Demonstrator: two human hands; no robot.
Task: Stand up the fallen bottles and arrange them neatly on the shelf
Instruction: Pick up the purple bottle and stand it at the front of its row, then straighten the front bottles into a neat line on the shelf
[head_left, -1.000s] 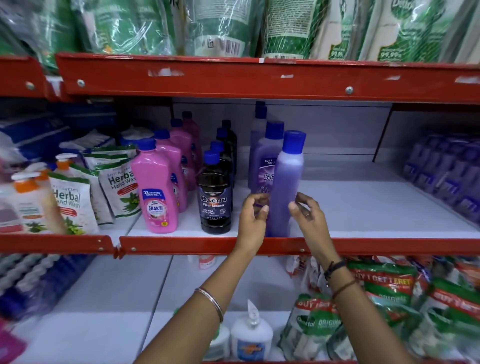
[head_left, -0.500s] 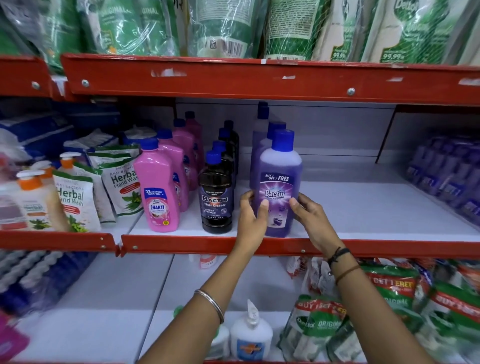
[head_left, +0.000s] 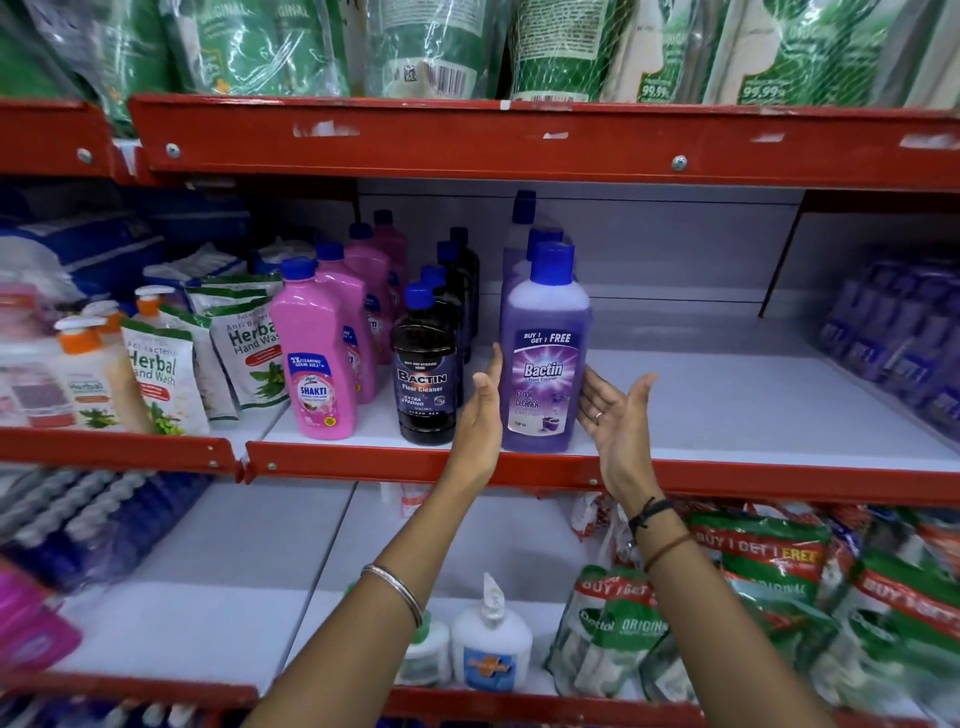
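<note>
A purple Bactin floor cleaner bottle (head_left: 544, 358) with a blue cap stands upright at the front of the middle shelf (head_left: 727, 415), label facing me, with more purple bottles lined up behind it. My left hand (head_left: 480, 415) is open beside its left side, fingers just at the bottle's edge. My right hand (head_left: 615, 415) is open, palm up, slightly apart from its right side. To the left stand a row of black Bactin bottles (head_left: 427, 384) and a row of pink Shakti bottles (head_left: 317, 358), all upright.
Herbal hand wash pouches (head_left: 156, 379) and pump bottles fill the shelf's left part. Purple packs (head_left: 898, 332) lie blurred at the far right. The red shelf lip (head_left: 519, 465) runs below my hands. Green pouches hang above; refill packs and white bottles sit on the lower shelf.
The purple bottle was turned so its label faces front and set at the shelf's front edge. Both hands have let go of it and opened on either side.
</note>
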